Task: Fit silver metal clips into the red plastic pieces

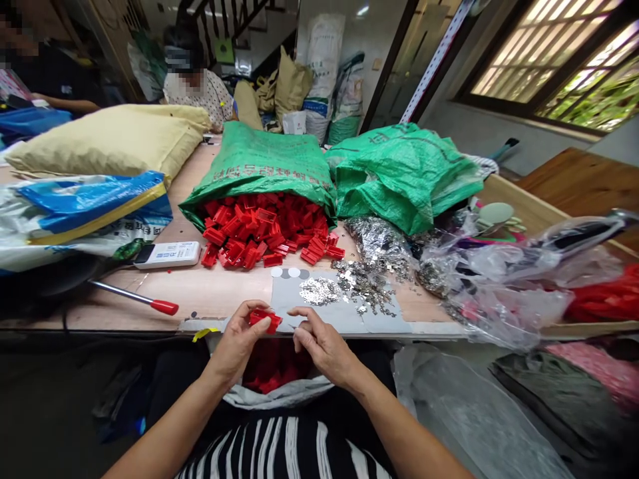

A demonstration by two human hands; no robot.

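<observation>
Head view, left hand (243, 338) gripping red piece (269, 322), right hand (323, 344) half-curled

Red plastic piece (267, 321), one: short, glossy, channelled; pose roughly level, pinched between thumb and fingers of the left hand (242, 336), at the table's (224, 286) near edge. Red plastic pieces, loose heap (259, 229): same colour, many showing channels; tumbled at all angles, spilling from a sack mouth onto the table, set back from the near edge. Further red pieces (269, 376): gathered in an open bag below that edge, partly shaded. Metal pieces, small, flat, silvery, two adjoining clusters near the table's near edge: the left cluster (319, 291) bright and compact; the right cluster (364, 286) darker, more scattered, overlapping.
</observation>
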